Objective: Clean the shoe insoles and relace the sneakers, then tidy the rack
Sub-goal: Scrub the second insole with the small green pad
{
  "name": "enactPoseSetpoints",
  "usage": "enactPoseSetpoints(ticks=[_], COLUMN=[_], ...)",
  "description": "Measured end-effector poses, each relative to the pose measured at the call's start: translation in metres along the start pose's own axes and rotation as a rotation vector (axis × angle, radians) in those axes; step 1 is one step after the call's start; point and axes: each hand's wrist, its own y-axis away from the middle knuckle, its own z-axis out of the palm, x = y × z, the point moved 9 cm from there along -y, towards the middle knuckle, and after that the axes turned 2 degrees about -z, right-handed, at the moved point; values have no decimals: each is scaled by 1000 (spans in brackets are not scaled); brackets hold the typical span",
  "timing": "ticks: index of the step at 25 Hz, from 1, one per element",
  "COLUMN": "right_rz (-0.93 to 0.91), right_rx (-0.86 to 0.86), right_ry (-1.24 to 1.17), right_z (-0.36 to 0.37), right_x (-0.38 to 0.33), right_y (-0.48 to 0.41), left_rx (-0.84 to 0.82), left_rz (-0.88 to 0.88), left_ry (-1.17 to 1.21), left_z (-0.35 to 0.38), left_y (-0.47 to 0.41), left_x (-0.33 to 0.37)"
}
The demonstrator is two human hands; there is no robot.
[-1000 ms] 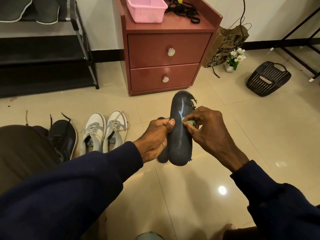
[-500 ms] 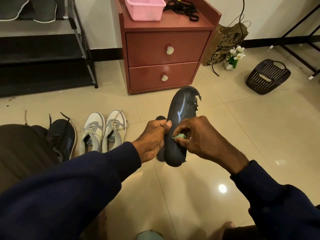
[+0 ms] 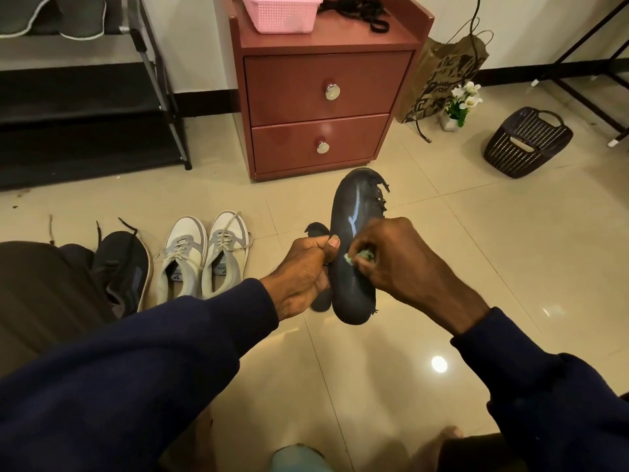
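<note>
Over on the far left stands the black shoe rack (image 3: 85, 107), with a pair of dark, pale-edged soles (image 3: 80, 15) lying on its top shelf. On the tiled floor (image 3: 476, 250) in front of it sits a black sneaker (image 3: 124, 267), its loose lace ends trailing up toward the rack. Just beside it is a pair of white-and-grey sneakers (image 3: 204, 253), side by side with toes pointing away, and laces are threaded through at least the right-hand one.

Behind them, against the wall, is a red-brown two-drawer cabinet (image 3: 306, 83). A pink basket (image 3: 282, 11) sits on top, and a tangle of black laces (image 3: 357, 11) lies to its right.

The person's navy-sleeved arms reach into the middle of the room. The left hand (image 3: 303, 270) is clenched round the near edge of a dark insole (image 3: 354, 216), thumb pressed on its face, holding it up off the floor with the toe end pointing at the cabinet. (The far right edge of that insole is frayed, and a pale streak runs down its middle.) A second dark strip (image 3: 318, 229) pokes out behind the left hand, and I cannot tell whether it is another insole. The right hand (image 3: 398, 260) has its fingers curled round a small green cloth (image 3: 360, 257), pressing it against the insole's face.

Further right, a brown paper bag (image 3: 442, 80) leans at the wall. Small white flowers (image 3: 464, 95) stand in front of it, and a dark plastic basket (image 3: 527, 141) sits on the floor beyond.
</note>
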Motion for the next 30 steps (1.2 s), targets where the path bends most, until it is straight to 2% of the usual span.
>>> enactPoseSetpoints(ticks=[2, 3, 4, 6, 8, 9, 12, 13, 14, 16, 18, 19, 23, 24, 27, 28, 30], right_rz=[30, 17, -21, -93, -112, -105, -58, -76, -121, -199, -187, -160, -63, -77, -92, -72, -14], right_rx=[164, 182, 132, -119, -307, -271, 69, 118, 114, -44, -204, -204, 109, 98, -74, -47, 149], right_ry=[64, 15, -64, -185, -141, -73, 128, 144, 129, 15, -79, -80, 62, 21, -123, -100, -29], right_z=[-17, -17, -11, 12, 28, 26, -3, -4, 1, 17, 20, 15, -19, -14, 5, 0, -23], right_x=[9, 6, -4, -27, -29, -20, 1, -2, -10, -27, -28, -20, 3, -1, -13, -7, 12], right_y=[-1, 0, 0, 7, 13, 10, 3, 2, 3, 8, 10, 8, 1, 2, 7, 5, -2], left_rx=[7, 4, 3, 8, -1, -4, 2, 7, 10, 25, 27, 18, 10, 7, -35, -51, -84], left_rz=[9, 16, 21, 12, 0, -2, -2, -1, -4, -10, -22, -23, 12, 28, 82, 92, 98], left_ry=[29, 46, 65, 99, 121, 128, 141, 146, 152, 159, 158, 150, 61, 25, -101, -136, -166], left_z=[2, 2, 2, -2, -3, -4, -6, -7, -7, -10, -11, -9, -5, -4, 0, 3, 5], left_y=[0, 0, 1, 1, 1, 1, 0, 0, 0, -1, 0, 2, 0, 0, -1, 1, 2], left_x=[5, 8, 11, 11, 12, 14, 18, 18, 17, 14, 10, 9, 12, 13, 14, 15, 18])
